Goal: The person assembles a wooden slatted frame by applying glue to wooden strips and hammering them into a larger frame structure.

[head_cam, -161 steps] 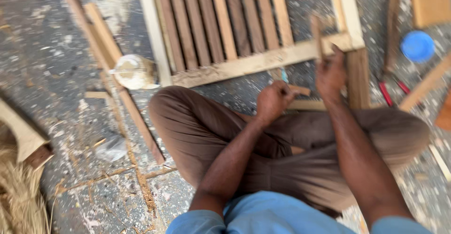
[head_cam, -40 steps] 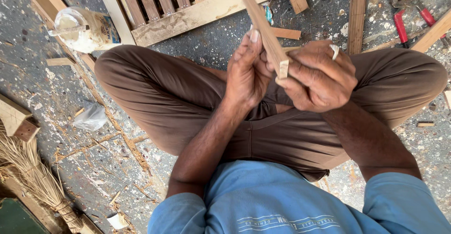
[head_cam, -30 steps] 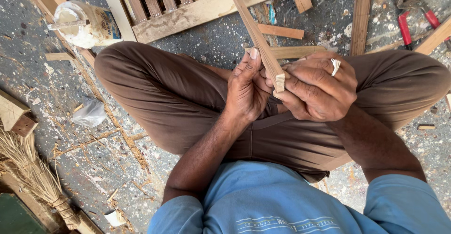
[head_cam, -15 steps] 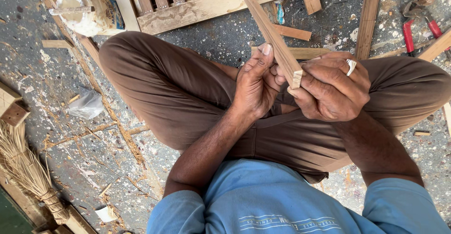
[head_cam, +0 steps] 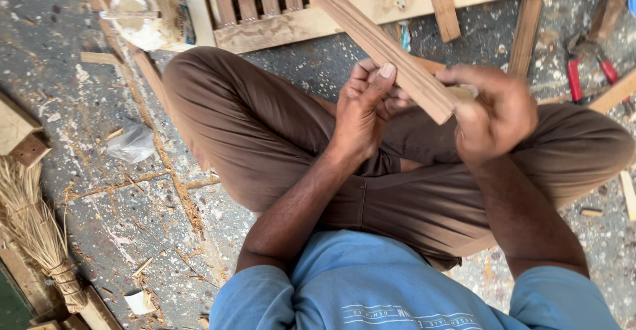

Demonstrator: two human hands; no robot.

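I sit cross-legged on the floor in brown trousers. A long brown wooden slat [head_cam: 371, 35] runs from the top of the view down to my lap. My left hand [head_cam: 361, 108] grips it from the left, thumb up against its side. My right hand [head_cam: 497, 114] is closed around its near end. A slatted wooden frame [head_cam: 318, 18] lies on the floor just beyond my knees.
A white plastic jar [head_cam: 142, 18] with a stick across it stands at the upper left. Red-handled pliers [head_cam: 586, 65] lie at the right among loose wooden strips [head_cam: 527, 35]. A straw broom [head_cam: 36, 227] and wood scraps are at the left; shavings litter the floor.
Over the past seconds both hands took up the slat from the frame and brought it to my lap. In the last second my right hand shifted a little to the right along the slat's end.
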